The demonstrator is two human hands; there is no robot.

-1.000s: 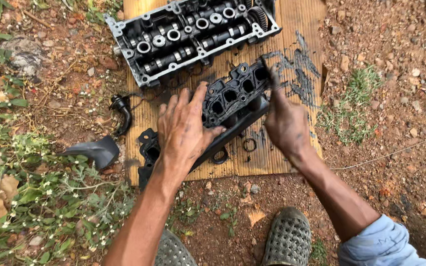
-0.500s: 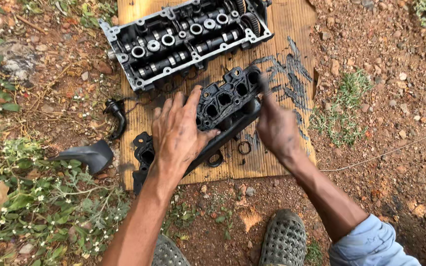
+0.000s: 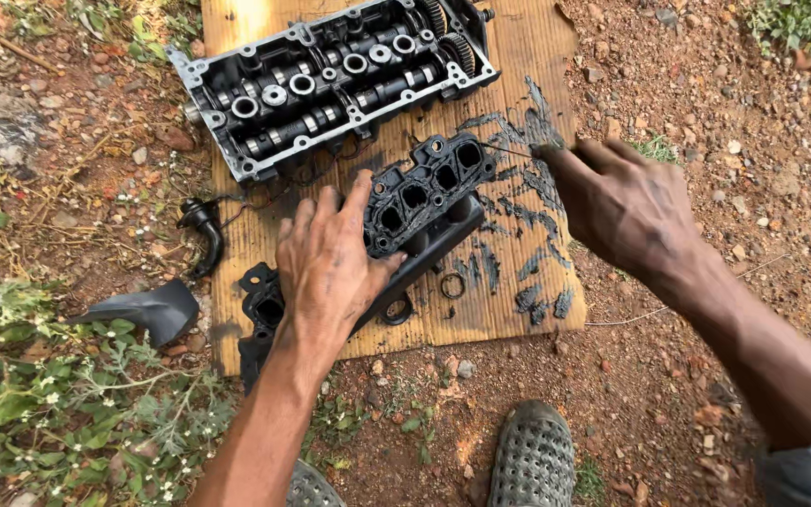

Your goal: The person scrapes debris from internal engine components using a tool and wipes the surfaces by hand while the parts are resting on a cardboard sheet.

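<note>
Currently the left hand [image 3: 330, 268] lies flat, fingers spread, pressing down on the black intake manifold [image 3: 415, 211]; no closed grip, just palm and fingertips holding it steady on the cardboard sheet [image 3: 537, 56]. Right hand [image 3: 626, 202] is off the part, just right of it, fingers loosely pinched near a thin wire-like pick [image 3: 509, 148] whose tip points at the manifold's upper port; cannot tell for sure whether the grip has actually closed on it. Cylinder head [image 3: 330, 84] with cams sits just above the manifold, close but apart. Loose O-rings [image 3: 452, 284] lie below the manifold's right edge, black greasy smears [image 3: 537, 235] between manifold and right hand. Curved hose elbow [image 3: 204, 235] and dark plastic piece [image 3: 147, 310] left of the left hand, on dirt. Risks: manifold rests tilted, only pressed down, so a side push from the pick could slide it on the greasy cardboard. O-rings near the cardboard edge could roll into the soil. Grit could reach open ports.
</note>
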